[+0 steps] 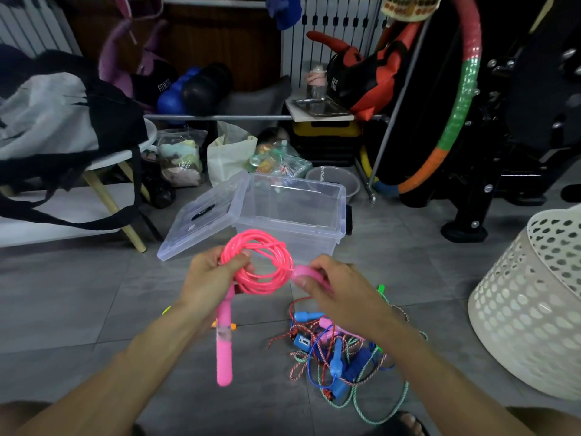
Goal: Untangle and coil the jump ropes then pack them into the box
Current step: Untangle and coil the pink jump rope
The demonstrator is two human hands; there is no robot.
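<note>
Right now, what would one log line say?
left hand: holds pink coil | right hand: grips pink handle | box: open | tangle: on floor

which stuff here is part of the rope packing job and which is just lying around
Job: pink jump rope coiled in left hand, its handle in right hand; tangled ropes; clear box.
Lying about: white basket, hula hoop, grey bag.

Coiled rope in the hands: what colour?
Bright pink coiled rope, pink handles; head view, the only one.
</note>
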